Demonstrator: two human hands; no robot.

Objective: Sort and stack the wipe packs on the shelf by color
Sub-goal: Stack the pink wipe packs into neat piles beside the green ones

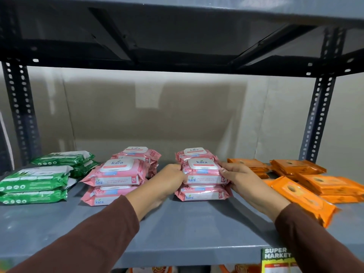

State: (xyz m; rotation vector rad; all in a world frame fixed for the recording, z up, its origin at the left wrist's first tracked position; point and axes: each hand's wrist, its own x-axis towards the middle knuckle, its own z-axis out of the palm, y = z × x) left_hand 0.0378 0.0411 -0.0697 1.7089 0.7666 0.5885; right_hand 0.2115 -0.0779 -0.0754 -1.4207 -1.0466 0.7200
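Observation:
On the grey shelf, green wipe packs are stacked at the left. Pink packs stand in stacks at the middle left and the centre. Orange packs lie loosely piled at the right. My left hand and my right hand grip the two ends of the top pink pack of the centre front stack, which rests on another pink pack. A further pink stack stands just behind it.
The shelf above hangs low over the packs. Perforated uprights stand at the back left and back right. A "Super Market" label hangs on the shelf's front edge at the right. An orange pack juts toward the front.

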